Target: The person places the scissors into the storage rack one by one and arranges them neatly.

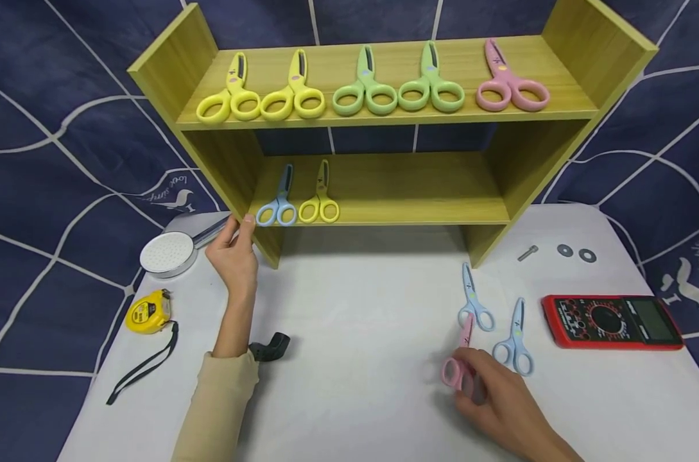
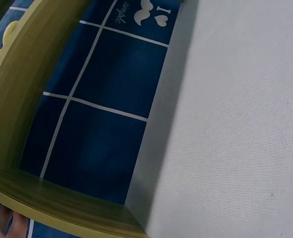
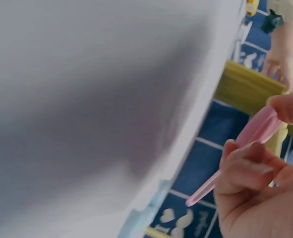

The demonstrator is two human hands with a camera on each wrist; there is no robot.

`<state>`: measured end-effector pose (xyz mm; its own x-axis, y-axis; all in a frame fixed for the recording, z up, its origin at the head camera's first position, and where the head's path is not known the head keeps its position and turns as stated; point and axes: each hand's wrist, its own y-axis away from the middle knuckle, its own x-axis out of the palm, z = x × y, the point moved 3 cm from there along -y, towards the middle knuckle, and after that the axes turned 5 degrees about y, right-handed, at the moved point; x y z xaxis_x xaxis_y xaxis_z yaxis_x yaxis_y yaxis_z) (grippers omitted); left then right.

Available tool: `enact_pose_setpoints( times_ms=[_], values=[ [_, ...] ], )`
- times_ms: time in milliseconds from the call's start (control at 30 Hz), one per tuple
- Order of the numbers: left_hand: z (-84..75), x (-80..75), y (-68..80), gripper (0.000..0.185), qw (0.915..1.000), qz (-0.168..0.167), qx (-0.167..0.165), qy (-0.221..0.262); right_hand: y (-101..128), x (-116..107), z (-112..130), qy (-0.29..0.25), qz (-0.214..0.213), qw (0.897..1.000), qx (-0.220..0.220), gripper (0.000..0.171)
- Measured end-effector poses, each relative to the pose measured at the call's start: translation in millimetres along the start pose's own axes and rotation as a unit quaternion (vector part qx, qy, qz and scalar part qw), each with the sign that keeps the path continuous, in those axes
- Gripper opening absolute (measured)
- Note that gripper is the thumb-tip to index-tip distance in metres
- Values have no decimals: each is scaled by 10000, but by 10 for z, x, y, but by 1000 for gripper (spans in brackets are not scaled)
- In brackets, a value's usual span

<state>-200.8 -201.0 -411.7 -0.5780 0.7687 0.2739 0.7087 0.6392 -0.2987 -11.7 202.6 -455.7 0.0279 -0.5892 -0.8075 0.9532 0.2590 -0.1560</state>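
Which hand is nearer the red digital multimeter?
Right. The right hand grips pink scissors on the white table, just left of the red digital multimeter; the left hand touches the wooden shelf's far-left leg.

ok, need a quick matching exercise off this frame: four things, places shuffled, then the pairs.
Things:
1. pink scissors
2. multimeter
3. tape measure
4. green scissors

Places:
A. top shelf
B. table, far right
C. pinched in the right hand
D. table, far left

Pairs: 1-C, 2-B, 3-D, 4-A
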Motion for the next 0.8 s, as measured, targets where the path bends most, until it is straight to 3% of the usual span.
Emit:
enact_pose_setpoints(
  times_ms=[100,233,400,533,633,800],
  values=[
    [-11,-9,-1,26,9999,-17,81,-64,-119,-40,121,-367,-164,9986,-337,60],
    [-10,-8,-5,26,9999,-40,108,-18,-311,-112,267,-958,-475,9935,-398,60],
    [-9,7,0,26,9999,10,100,69,-507,-143,392,-1908,-840,9771,-426,56],
    [-26,14,11,26,10000,24,62,51,-590,-107,471,-2457,-942,9613,-811,55],
    [-46,13,15,27,10000,40,-3,36,-633,-116,522,-2565,-1248,9501,-1265,58],
    [-47,4,3,27,9999,56,-123,68,-760,-204,556,-2245,-2008,9335,-1944,45]
  ],
)
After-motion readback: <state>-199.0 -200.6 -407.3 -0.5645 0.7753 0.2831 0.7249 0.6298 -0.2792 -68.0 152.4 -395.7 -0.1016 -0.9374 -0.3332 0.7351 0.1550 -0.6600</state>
